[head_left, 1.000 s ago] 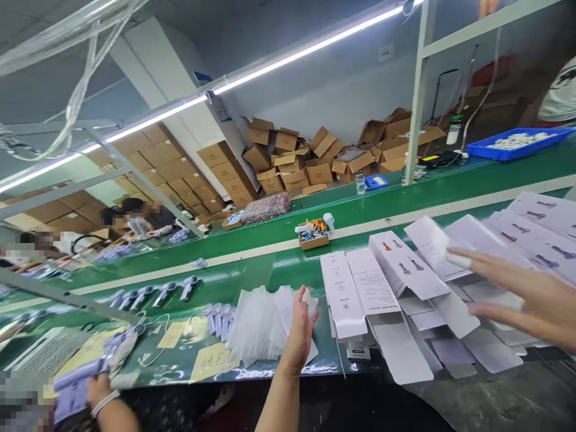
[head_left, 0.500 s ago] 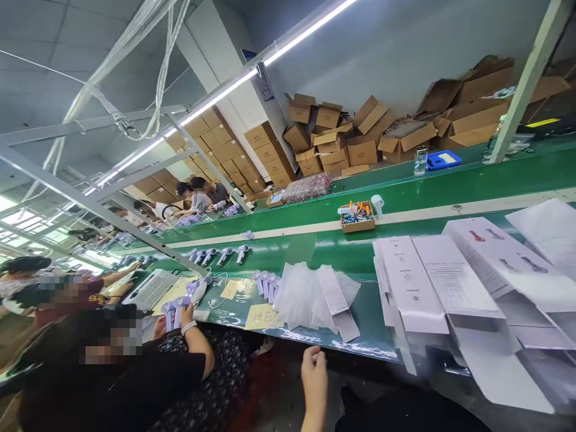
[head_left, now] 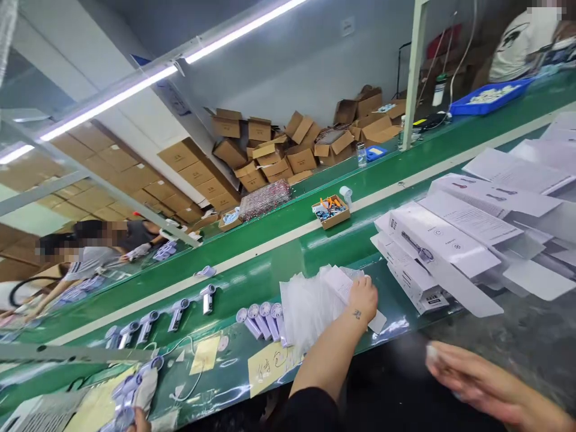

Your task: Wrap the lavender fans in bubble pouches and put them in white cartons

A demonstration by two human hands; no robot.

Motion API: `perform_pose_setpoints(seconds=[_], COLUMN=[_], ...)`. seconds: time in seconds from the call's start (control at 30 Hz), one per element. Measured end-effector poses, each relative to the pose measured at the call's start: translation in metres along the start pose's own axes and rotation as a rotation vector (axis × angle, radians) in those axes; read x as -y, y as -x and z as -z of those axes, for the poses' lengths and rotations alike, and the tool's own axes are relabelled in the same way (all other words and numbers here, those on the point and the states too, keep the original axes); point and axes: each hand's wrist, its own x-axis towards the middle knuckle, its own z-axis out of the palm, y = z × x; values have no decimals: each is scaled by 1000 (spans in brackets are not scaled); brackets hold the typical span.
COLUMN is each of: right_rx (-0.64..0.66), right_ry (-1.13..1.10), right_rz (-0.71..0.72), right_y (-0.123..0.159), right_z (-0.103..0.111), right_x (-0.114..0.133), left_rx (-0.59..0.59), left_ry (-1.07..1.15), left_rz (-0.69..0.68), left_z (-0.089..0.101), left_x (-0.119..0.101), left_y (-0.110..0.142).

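My left hand [head_left: 363, 297] reaches over the bench, fingers curled onto a slim white printed carton [head_left: 338, 281]. The hand covers the carton's middle. Beneath and beside it lies a heap of translucent plastic bags [head_left: 303, 309]. Several lavender handheld fans [head_left: 265, 318] lie left of the bags. My right hand [head_left: 479, 381] is held low, in front of the bench edge and apart from the cartons. Its fingers are drawn together, with a small white bit at the tips that I cannot identify. Flat white printed cartons [head_left: 443, 237] are piled beyond it.
A small parts box [head_left: 333, 213] stands by the pale strip along the bench. More handheld fans [head_left: 179, 313] lie to the left, near a co-worker's hand [head_left: 140, 421] holding fans. A handwritten yellow note [head_left: 269, 366] lies at the front edge. A metal post [head_left: 413, 78] rises at the back.
The view has swung right. My left hand has gone from below the bench edge up onto the slim carton. My right hand has come into view at the lower right.
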Motion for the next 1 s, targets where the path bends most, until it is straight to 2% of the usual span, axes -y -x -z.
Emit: perform_pose_setpoints(seconds=[0.1, 0.17, 0.23, 0.33, 0.4, 0.47, 0.53, 0.6, 0.7, 0.8, 0.83, 0.87, 0.9, 0.97, 1.0], right_rx=[-8, -21, -1, 68, 142, 185, 146, 8, -302, -497, -519, -538, -559, -629, -678], right_ry=[-287, -344, -359, -369, -370, -373, -337, -219, 129, 647, 810, 951, 1070, 1263, 1336], right_rz=[-131, -197, -214, -212, -143, 12, 207, 355, 534, 778, 835, 858, 839, 703, 607], right_y=[-50, -78, -100, -120, -126, -129, -131, -133, -135, -128, -124, -122, -120, -120, -123], right_z=[-28, -40, -48, -63, -77, -92, -102, -104, -88, -65, -61, -58, -58, -62, -65], right_x=[-21, -29, -30, -15, 4, 24, 41, 53, 64, 73, 76, 80, 84, 92, 96], left_rx=[98, 119, 105, 42, -48, -144, -216, -278, -367, -411, -382, -303, -198, -12, 76], left_ry=[-1, -11, -21, -28, -21, -2, 32, 87, 282, 582, 627, 620, 575, 442, 373], left_rz=[-14, -13, -19, -5, 28, 50, 58, 49, 35, 155, 195, 163, 51, -132, -158], left_z=[-4, 0, 12, 47, 74, 98, 112, 113, 86, 29, 7, -15, -36, -72, -85], left_x=[3, 7, 14, 29, 36, 39, 41, 45, 55, 62, 62, 61, 59, 54, 53], left_y=[-7, -3, 4, 21, 34, 44, 51, 52, 50, 49, 50, 51, 51, 51, 51])
